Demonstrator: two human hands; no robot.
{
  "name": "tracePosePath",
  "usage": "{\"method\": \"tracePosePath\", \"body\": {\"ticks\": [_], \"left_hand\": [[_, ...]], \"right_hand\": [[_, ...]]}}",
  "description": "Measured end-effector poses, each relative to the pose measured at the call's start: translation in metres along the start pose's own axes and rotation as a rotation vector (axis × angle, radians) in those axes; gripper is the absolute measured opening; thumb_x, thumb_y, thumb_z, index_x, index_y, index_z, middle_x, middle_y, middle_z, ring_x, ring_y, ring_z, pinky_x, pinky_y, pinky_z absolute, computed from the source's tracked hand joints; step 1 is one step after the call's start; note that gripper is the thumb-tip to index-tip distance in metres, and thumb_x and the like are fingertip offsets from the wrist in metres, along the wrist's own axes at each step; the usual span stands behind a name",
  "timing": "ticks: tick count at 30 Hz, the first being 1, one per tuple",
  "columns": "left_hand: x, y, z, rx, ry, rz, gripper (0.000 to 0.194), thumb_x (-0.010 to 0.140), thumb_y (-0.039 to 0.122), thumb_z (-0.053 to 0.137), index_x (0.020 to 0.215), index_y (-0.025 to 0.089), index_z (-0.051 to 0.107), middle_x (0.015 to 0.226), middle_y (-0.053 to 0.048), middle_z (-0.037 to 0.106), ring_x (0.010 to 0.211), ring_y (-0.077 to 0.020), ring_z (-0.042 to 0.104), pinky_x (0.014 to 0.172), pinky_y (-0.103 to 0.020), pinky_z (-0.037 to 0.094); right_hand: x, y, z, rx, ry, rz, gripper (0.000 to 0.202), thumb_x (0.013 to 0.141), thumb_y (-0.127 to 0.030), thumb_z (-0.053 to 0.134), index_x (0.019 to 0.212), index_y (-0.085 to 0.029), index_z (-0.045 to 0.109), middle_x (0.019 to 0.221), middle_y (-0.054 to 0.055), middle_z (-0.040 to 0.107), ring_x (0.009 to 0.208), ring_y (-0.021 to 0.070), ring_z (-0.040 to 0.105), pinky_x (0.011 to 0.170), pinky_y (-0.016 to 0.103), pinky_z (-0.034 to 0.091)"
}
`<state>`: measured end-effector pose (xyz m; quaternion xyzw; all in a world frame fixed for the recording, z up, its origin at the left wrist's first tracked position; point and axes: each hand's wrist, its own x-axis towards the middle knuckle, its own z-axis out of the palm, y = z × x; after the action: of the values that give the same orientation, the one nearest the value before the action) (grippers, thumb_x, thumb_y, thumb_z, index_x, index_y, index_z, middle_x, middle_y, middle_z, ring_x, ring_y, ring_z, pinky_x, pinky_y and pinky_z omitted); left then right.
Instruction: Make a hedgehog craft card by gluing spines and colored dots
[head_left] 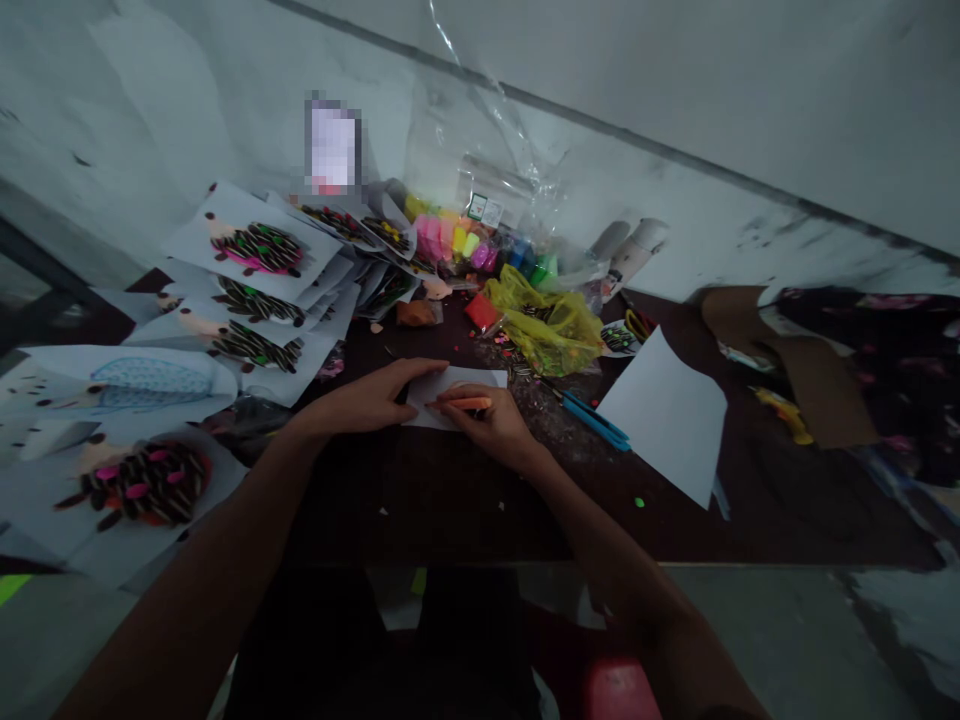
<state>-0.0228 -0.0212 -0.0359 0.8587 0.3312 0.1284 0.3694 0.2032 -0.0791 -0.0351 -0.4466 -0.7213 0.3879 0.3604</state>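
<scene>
A small white paper (pixel 442 421) lies on the dark table (pixel 450 500) in front of me. My left hand (pixel 375 395) rests at its left edge, thumb and fingers apart, holding nothing. My right hand (pixel 491 425) is closed around an orange pen (pixel 471 404), whose tip meets the paper. Just right of that hand lie blue-handled scissors (pixel 596 420). Beyond the paper sits a crumpled yellow plastic bag (pixel 544 325), with small dark seeds and colored crumbs beside it.
Papers with seed-covered hedgehogs (pixel 259 248) pile up on the left. Packed colored clay (pixel 480 245) stands near the wall. A larger white sheet (pixel 667 420) lies to the right, with brown cardboard (pixel 821 390) and dark patterned cloth (pixel 892 350) farther over.
</scene>
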Motion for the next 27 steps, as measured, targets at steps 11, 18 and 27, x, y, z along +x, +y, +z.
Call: {"method": "tracePosePath", "body": {"ticks": [11,18,27], "left_hand": [[0.0,0.001,-0.001,0.095,-0.028,-0.023,0.078,0.081,0.015,0.055,0.157,0.019,0.036,0.16,-0.009,0.046,0.145,-0.027,0.045,0.119,-0.037,0.037],[0.0,0.001,0.0,0.047,-0.017,-0.012,0.078,0.08,0.016,0.055,0.155,0.019,0.038,0.158,-0.009,0.048,0.144,-0.0272,0.046,0.118,-0.038,0.039],[0.0,0.0,0.0,0.058,-0.018,-0.009,0.079,0.078,0.017,0.056,0.156,0.02,0.039,0.159,-0.009,0.047,0.146,-0.0286,0.044,0.12,-0.041,0.037]], "right_hand": [[-0.006,0.001,-0.005,0.043,0.016,-0.006,0.019,0.093,-0.033,0.066,0.092,-0.019,0.079,0.098,0.006,0.079,0.091,0.0183,0.073,0.082,0.028,0.056],[-0.009,0.003,-0.008,0.021,0.04,0.02,0.019,0.092,-0.033,0.067,0.091,-0.02,0.08,0.099,0.006,0.08,0.092,0.0192,0.074,0.084,0.029,0.057],[-0.013,0.0,-0.017,0.004,0.056,0.071,0.016,0.091,-0.028,0.068,0.088,-0.02,0.081,0.098,0.006,0.081,0.09,0.0197,0.075,0.082,0.029,0.056]]}}
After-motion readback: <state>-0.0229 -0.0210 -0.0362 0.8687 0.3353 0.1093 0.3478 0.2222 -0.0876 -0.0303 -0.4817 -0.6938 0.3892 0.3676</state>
